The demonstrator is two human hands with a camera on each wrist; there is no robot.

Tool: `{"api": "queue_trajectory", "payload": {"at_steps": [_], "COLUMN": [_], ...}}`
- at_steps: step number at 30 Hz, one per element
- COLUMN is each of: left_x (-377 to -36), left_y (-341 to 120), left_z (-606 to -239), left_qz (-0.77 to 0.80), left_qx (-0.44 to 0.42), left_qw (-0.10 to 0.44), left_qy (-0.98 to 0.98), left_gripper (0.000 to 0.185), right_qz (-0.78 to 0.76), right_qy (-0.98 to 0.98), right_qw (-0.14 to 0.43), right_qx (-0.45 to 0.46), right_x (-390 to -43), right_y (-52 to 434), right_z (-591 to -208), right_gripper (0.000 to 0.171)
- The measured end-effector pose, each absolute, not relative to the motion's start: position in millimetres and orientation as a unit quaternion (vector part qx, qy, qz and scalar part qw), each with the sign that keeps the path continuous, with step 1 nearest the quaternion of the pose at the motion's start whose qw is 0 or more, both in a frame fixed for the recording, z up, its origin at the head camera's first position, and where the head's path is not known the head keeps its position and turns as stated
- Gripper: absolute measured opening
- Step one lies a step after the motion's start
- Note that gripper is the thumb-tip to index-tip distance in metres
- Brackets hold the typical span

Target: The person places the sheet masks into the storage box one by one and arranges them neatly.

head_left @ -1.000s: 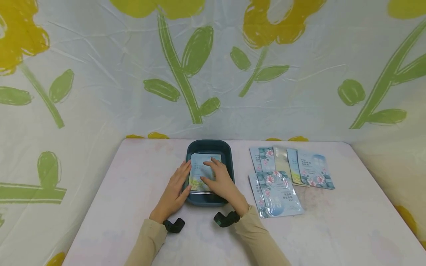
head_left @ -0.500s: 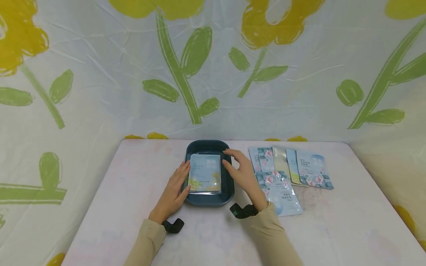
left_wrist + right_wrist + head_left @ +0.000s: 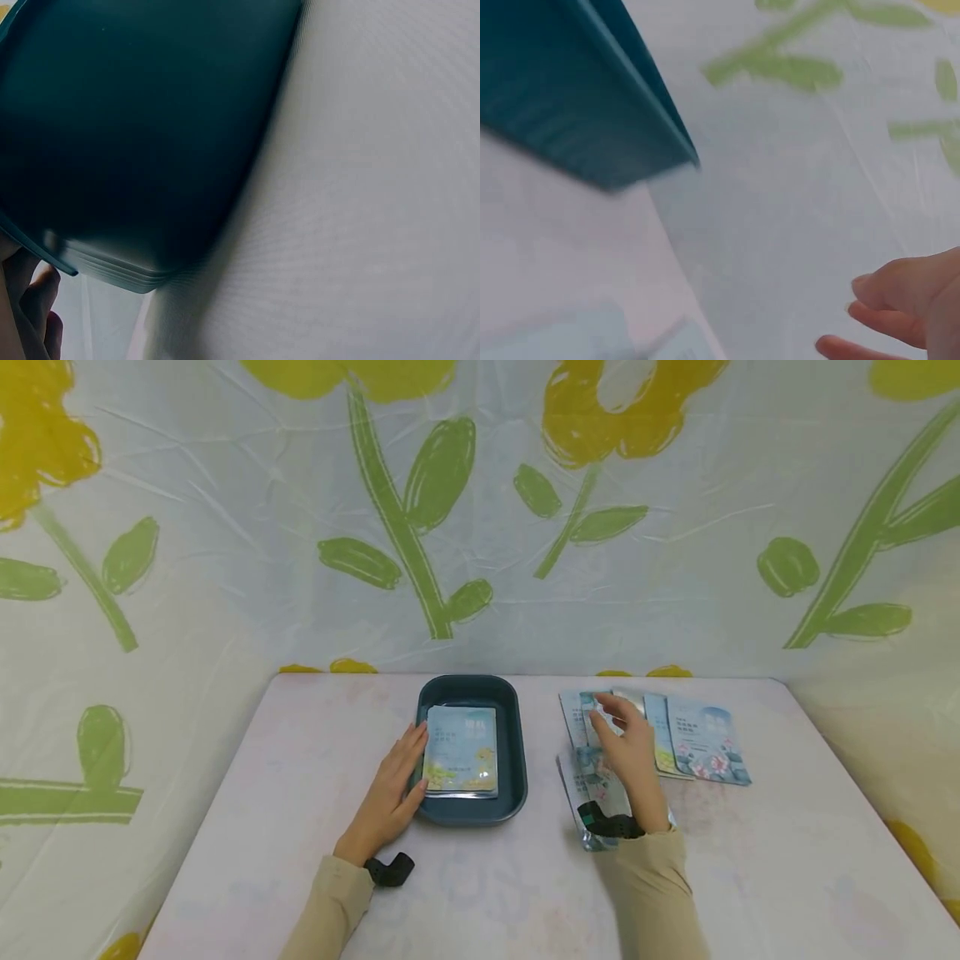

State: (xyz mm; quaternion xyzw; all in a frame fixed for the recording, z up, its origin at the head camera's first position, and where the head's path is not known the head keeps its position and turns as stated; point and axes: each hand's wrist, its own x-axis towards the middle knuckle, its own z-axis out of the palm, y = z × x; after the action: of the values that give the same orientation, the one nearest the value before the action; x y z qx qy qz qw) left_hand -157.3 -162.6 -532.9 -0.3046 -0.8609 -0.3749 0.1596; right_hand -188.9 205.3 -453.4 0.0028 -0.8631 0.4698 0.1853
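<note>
While the left hand (image 3: 390,789) rests flat against the left wall of a dark teal tray (image 3: 513,752), its fingers straight and lying along the rim, apparently steadying it, the right hand (image 3: 628,752) hovers over a group of sachets on the desk (image 3: 262,793). The right hand's fingers (image 3: 603,720) are loosely spread and slightly bent above the far row, pinching nothing that can be seen. The tray sits near the middle of the desk and holds a stack of flat sachets; the top sachet in the tray (image 3: 461,750) is pale blue with yellow flowers and lies face up, square to the walls. To the right of the tray, well apart from it, a fanned row of sachets (image 3: 705,739) overlaps edge to edge, and 1 more, the near sachet (image 3: 588,785) with pink flowers, lies in front, partly under the right wrist. A black strap (image 3: 392,868) circles each wrist. Behind the desk hangs a plastic backdrop (image 3: 480,527) printed with yellow flowers and green stems.
</note>
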Motion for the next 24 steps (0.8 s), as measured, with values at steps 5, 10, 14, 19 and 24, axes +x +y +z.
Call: {"api": "queue_trajectory", "payload": {"at_steps": [5, 10, 14, 19, 24], "left_x": [-158.1, -157.5, -157.6, -157.7, -157.3], "left_y": [-163.1, -163.3, -163.3, -163.6, -163.4], "left_z": [-534.9, -534.2, -533.0, -532.5, -532.6], "left_qz": [-0.374, -0.373, -0.369, -0.367, -0.37], "left_qx": [-0.312, -0.311, -0.309, -0.303, -0.301], "left_qw": [0.176, 0.174, 0.17, 0.161, 0.16], "left_qy": [-0.856, -0.857, -0.86, -0.864, -0.865], "left_gripper": [0.062, 0.062, 0.063, 0.065, 0.067], "right_qz": [0.462, 0.446, 0.424, 0.381, 0.345], "right_qy": [-0.873, -0.886, -0.897, -0.917, -0.931], "right_qw": [0.148, 0.088, 0.048, 0.01, -0.005], "right_qx": [-0.044, -0.089, -0.118, -0.118, -0.117], "right_x": [-184.2, -177.4, -175.0, -175.3, -174.2], "right_y": [232.2, 252.3, 260.0, 263.8, 264.1], "right_z": [-465.6, -475.6, -482.5, -490.1, -492.0], "right_gripper": [0.039, 0.052, 0.07, 0.089, 0.092]}}
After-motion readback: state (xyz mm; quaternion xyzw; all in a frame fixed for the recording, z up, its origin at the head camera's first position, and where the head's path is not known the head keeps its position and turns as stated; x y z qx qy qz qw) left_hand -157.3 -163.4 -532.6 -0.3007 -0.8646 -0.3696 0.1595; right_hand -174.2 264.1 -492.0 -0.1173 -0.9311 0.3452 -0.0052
